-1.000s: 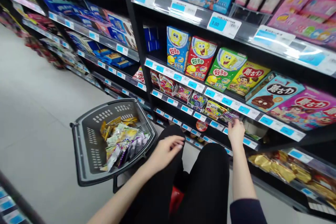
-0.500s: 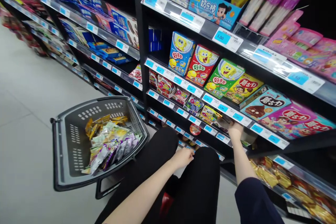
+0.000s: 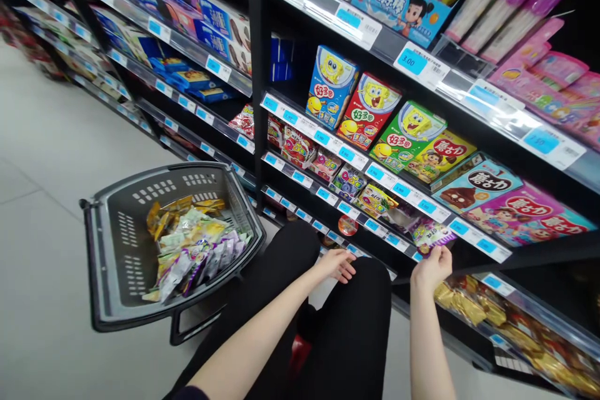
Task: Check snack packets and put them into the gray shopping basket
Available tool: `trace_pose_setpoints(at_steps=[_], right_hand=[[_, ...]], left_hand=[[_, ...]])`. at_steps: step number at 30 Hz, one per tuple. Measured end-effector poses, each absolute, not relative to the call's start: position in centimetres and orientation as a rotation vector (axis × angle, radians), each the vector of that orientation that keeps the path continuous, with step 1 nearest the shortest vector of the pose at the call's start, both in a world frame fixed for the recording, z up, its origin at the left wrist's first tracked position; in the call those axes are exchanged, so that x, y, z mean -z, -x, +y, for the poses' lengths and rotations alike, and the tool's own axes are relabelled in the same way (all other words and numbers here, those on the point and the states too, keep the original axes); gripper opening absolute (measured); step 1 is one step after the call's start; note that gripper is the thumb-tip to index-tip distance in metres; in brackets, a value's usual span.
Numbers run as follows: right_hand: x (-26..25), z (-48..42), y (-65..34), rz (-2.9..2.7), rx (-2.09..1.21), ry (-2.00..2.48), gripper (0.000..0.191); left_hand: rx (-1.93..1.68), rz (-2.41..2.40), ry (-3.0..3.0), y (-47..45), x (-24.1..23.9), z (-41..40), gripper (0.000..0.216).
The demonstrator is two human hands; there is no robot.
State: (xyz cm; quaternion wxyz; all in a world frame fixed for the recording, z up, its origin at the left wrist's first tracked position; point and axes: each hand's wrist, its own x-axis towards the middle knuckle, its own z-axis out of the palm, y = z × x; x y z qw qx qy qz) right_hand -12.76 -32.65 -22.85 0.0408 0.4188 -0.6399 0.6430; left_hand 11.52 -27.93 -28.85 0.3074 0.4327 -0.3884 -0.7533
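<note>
Between finger and thumb of my right hand (image 3: pixel 432 267) is the edge of a purple candy packet (image 3: pixel 430 234), at the front of a low shelf. To its left on that shelf stand a yellow candy packet (image 3: pixel 376 200) and a blueberry-pictured one (image 3: pixel 349 182). My left hand (image 3: pixel 338 264) hangs over my knees with its fingers apart and nothing in it. A grey shopping basket (image 3: pixel 129 190) rests on the floor to my left. Inside it lie several small packets (image 3: pixel 201 250), yellow, pale green and purple.
Cartoon snack boxes (image 3: pixel 370 111) line the shelf above. Shelf edges with price tags (image 3: pixel 347 154) run diagonally across the view. Gold-wrapped packets (image 3: pixel 464 306) sit at the lower right. Blue biscuit packs (image 3: pixel 187 78) fill shelves at the left, beside the pale floor (image 3: pixel 42 156).
My right hand has come out from deep in the low shelf, drawing the purple packet to the front. My left hand's fingers have loosened and spread.
</note>
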Motion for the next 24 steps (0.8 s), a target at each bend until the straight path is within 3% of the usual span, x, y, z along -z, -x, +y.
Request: trace_pose_setpoints(at_steps=[5,11,16,24], right_hand=[[21.6,-31.3,10.7,-1.942,-1.831,-1.560,0.030],[19.7,-27.8,7.1,-1.743,-1.485,-2.261,0.024],[18.8,-24.5,6.7,-1.669,-1.306,-2.467,0.016],[19.3,-21.4,9.1,-1.834,-1.379,-2.543,0.018]], left_hand=[[2.175,-0.853,-1.024,-11.9,28.4,-27.2,0.062],[2.468,-0.634,-0.691,-13.3,26.4,-27.3,0.083],[2.419,-0.374,-0.372,-14.9,25.0,-27.7,0.063],[2.300,-0.611,-0.467,-14.8,24.9,-27.1,0.036]])
